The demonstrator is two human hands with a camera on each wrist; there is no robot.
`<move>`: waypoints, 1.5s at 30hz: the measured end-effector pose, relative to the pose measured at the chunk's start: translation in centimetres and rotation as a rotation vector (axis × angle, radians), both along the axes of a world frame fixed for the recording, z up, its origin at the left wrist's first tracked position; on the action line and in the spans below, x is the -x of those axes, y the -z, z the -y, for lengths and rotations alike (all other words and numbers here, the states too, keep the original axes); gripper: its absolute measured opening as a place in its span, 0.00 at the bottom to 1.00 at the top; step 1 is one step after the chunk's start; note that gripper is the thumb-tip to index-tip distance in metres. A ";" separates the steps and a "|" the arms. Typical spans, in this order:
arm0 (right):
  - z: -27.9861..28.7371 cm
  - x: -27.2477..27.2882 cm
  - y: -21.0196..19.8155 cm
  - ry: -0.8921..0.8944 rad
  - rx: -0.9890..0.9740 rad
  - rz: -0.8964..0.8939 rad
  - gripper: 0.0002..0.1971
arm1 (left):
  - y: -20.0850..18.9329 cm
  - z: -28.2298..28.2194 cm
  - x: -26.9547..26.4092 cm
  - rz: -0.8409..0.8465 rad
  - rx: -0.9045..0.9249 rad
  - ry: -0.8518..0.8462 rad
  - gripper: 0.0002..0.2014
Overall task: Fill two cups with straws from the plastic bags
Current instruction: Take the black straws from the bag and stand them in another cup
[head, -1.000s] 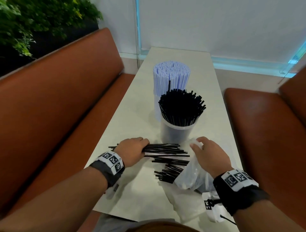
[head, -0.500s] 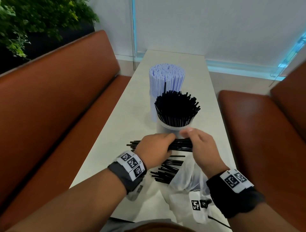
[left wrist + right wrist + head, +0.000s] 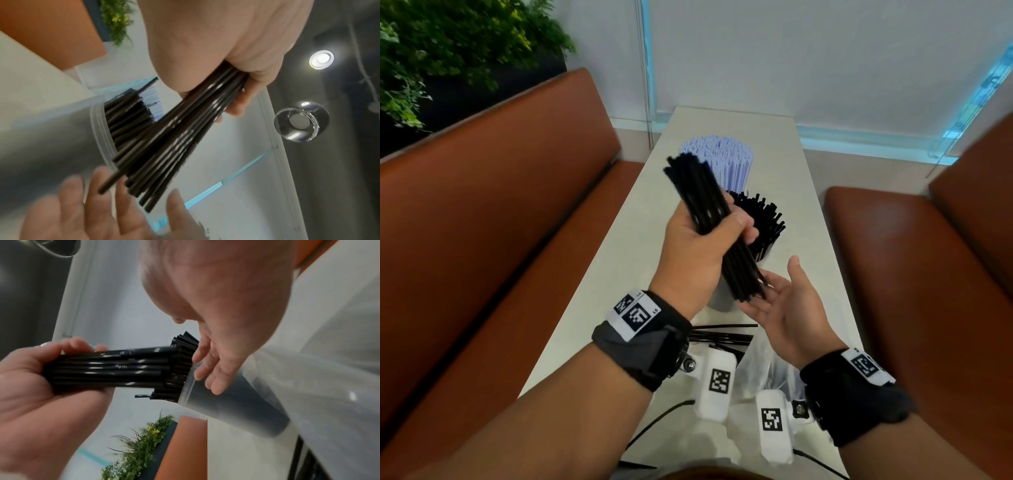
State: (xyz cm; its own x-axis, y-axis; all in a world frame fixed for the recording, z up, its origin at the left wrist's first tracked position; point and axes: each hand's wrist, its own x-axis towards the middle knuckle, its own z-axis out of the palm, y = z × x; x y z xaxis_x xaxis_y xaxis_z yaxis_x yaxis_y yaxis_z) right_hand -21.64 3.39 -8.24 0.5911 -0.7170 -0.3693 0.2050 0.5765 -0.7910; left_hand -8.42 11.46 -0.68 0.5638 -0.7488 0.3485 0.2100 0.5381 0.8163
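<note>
My left hand [image 3: 717, 231] grips a bundle of black straws [image 3: 698, 192] and holds it tilted in the air, top end leaning away to the left. My right hand [image 3: 780, 296] lies open, palm up, against the bundle's lower ends. Just behind stands a clear cup [image 3: 765, 258] packed with black straws [image 3: 763, 216]. Farther back is a cup of pale lilac-white straws [image 3: 726, 161]. The left wrist view has the gripped bundle [image 3: 197, 123] with the right hand's fingers [image 3: 96, 199] below it. The right wrist view has the bundle [image 3: 107, 368] beside the cup [image 3: 226, 404].
Several loose black straws [image 3: 722, 334] lie on the pale narrow table [image 3: 599, 301] near its front edge, next to a crumpled clear plastic bag [image 3: 760, 366]. Brown bench seats [image 3: 500, 222] flank the table on both sides. A wall closes off its far end.
My left hand has lifted the bundle off the table and tipped it from flat to steeply tilted. My right hand has released it and opened, palm up, under its lower ends.
</note>
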 end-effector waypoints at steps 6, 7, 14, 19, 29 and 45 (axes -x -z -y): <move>-0.6 -0.6 -0.9 -0.022 -0.098 0.175 0.34 | 0.3 0.9 2.0 -0.152 -0.047 -0.010 0.09; -0.3 -0.5 -0.8 0.007 -0.105 0.167 0.33 | 0.2 1.1 1.9 -0.175 -0.039 -0.021 0.09; -0.5 0.1 -1.3 -0.089 0.468 -0.027 0.18 | 0.8 0.9 1.4 -0.209 -0.081 -0.014 0.10; -1.8 0.0 -1.2 -0.377 1.024 -0.485 0.12 | 1.5 0.0 1.4 -0.170 -0.170 0.020 0.08; -1.2 0.1 -0.7 -0.450 1.232 -0.720 0.20 | 0.2 -0.3 -1.2 -0.058 -0.205 -0.043 0.05; 4.2 -2.0 1.3 -0.340 1.379 -0.981 0.11 | -3.6 4.3 -5.1 -0.159 -0.115 -0.286 0.09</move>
State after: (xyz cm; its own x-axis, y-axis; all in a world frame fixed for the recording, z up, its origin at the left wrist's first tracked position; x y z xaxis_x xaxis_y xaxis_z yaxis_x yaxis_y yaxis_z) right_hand -19.69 -0.77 -9.57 0.7191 -0.6909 0.0746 -0.5957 -0.6681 -0.4458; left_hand -3.29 7.12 2.88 0.7973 -0.5816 0.1617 0.1934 0.4998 0.8443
